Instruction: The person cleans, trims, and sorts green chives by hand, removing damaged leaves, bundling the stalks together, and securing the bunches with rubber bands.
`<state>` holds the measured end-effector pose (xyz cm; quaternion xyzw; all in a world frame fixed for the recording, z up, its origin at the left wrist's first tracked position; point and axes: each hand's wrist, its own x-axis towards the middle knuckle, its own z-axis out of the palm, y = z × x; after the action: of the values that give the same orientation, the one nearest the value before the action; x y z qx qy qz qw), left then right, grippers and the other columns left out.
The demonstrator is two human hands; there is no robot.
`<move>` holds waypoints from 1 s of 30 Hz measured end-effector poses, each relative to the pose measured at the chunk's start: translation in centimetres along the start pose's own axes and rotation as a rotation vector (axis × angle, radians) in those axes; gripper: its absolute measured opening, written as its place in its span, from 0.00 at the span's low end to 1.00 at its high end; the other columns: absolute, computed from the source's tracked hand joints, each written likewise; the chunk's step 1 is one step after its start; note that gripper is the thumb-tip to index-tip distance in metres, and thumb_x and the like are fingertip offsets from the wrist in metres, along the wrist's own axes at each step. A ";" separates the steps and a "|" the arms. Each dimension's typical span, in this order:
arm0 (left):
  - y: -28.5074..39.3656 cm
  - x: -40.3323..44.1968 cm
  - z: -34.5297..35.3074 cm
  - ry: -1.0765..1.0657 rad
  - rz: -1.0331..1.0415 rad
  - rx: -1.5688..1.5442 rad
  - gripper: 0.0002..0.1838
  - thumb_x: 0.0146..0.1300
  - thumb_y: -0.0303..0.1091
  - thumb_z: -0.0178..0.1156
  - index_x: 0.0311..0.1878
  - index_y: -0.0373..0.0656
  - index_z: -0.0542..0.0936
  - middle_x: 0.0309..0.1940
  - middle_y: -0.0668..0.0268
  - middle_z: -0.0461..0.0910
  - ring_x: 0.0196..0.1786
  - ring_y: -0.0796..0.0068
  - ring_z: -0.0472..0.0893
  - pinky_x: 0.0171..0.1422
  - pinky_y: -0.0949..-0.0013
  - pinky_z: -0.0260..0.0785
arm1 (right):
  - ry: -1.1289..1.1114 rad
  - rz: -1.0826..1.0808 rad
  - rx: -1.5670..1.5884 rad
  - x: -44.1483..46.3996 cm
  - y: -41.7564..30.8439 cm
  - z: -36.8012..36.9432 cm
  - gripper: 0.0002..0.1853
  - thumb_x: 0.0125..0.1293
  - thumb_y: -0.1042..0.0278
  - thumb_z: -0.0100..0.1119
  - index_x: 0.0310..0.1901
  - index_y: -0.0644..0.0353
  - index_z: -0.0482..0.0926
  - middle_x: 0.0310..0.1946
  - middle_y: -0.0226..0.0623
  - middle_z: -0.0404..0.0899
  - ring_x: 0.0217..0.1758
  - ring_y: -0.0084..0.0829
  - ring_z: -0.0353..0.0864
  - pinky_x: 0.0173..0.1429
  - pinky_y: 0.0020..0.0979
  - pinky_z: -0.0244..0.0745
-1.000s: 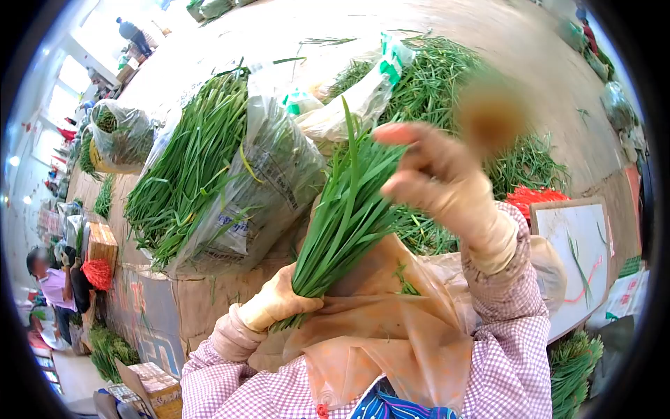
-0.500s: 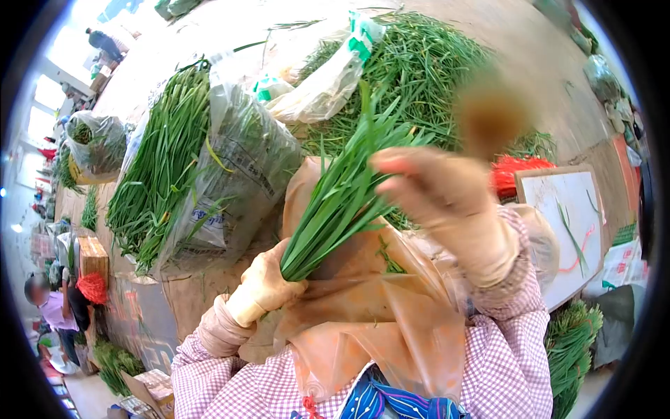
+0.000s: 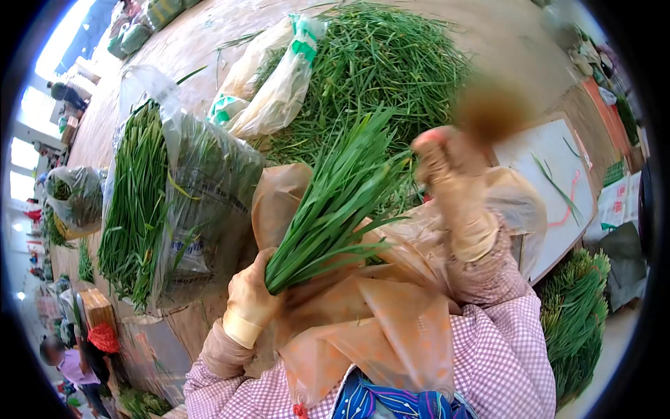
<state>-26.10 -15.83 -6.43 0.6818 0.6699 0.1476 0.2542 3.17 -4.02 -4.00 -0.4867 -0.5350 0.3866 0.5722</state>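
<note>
My left hand (image 3: pixel 252 292), in a pale glove, is closed round the lower ends of a bunch of garlic chives (image 3: pixel 335 202). Its long flat leaves fan up and to the right over the orange-tinted plastic apron (image 3: pixel 377 307) on my lap. My right hand (image 3: pixel 450 174), also gloved, is raised right of the leaf tips and apart from them. Its fingers look curled together, partly smeared by motion; whatever they hold, if anything, I cannot make out. Beyond the bunch lies a big loose heap of the same greens (image 3: pixel 391 63).
A clear plastic bag (image 3: pixel 209 202) packed with chives stands on the left. A white plastic bag (image 3: pixel 279 91) lies against the heap. On the right are a white board (image 3: pixel 544 188) with stray leaves and stacked bunches (image 3: pixel 576 314). A person (image 3: pixel 77 363) stands at far left.
My right hand has drawn back from the leaves and risen, its fingers now curled. The bunch in my left hand has shifted slightly left, its leaves more spread. The whole view has turned a little.
</note>
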 end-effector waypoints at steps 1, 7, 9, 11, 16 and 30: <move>0.0 0.0 0.0 0.003 0.000 0.009 0.26 0.49 0.29 0.63 0.55 0.47 0.74 0.35 0.50 0.83 0.40 0.46 0.82 0.44 0.52 0.75 | 0.122 -0.004 0.013 0.4 -0.2 -1.4 0.07 0.68 0.65 0.61 0.34 0.58 0.78 0.21 0.23 0.75 0.20 0.15 0.71 0.23 0.19 0.65; 0.7 -0.1 0.1 0.042 0.095 0.104 0.28 0.47 0.26 0.65 0.55 0.44 0.74 0.38 0.49 0.82 0.43 0.46 0.82 0.46 0.56 0.76 | 0.108 0.112 0.141 2.4 1.5 -7.6 0.08 0.69 0.64 0.59 0.37 0.60 0.78 0.21 0.26 0.75 0.20 0.17 0.71 0.23 0.20 0.65; 1.1 -0.1 0.2 0.042 0.110 0.144 0.29 0.45 0.26 0.65 0.56 0.44 0.74 0.39 0.50 0.82 0.44 0.46 0.82 0.46 0.56 0.76 | 0.004 0.086 0.089 2.1 1.4 -6.9 0.07 0.71 0.66 0.56 0.42 0.61 0.77 0.24 0.28 0.77 0.26 0.18 0.73 0.31 0.20 0.69; 1.4 -0.1 0.2 0.053 0.103 0.127 0.31 0.43 0.25 0.66 0.56 0.45 0.74 0.40 0.50 0.82 0.45 0.46 0.82 0.47 0.56 0.76 | -0.213 0.152 0.101 1.9 1.0 -6.9 0.10 0.71 0.63 0.55 0.43 0.60 0.78 0.25 0.27 0.77 0.29 0.18 0.73 0.33 0.19 0.69; 0.7 -0.2 0.7 0.074 0.126 0.146 0.33 0.41 0.23 0.66 0.56 0.44 0.73 0.39 0.49 0.82 0.44 0.45 0.82 0.47 0.56 0.76 | -0.496 0.226 -0.196 1.1 1.6 -6.5 0.17 0.70 0.54 0.56 0.38 0.63 0.79 0.22 0.28 0.73 0.26 0.19 0.70 0.32 0.26 0.69; 0.8 -0.5 1.4 0.155 0.163 0.120 0.31 0.45 0.24 0.64 0.58 0.43 0.73 0.41 0.49 0.82 0.44 0.46 0.83 0.47 0.57 0.76 | -0.183 0.285 0.232 0.9 3.0 -7.8 0.17 0.71 0.55 0.57 0.37 0.63 0.80 0.23 0.26 0.76 0.26 0.20 0.75 0.31 0.25 0.71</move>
<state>-24.68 -16.51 -7.12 0.7345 0.6375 0.1798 0.1476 11.26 -3.64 -6.31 -0.4511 -0.4622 0.5653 0.5132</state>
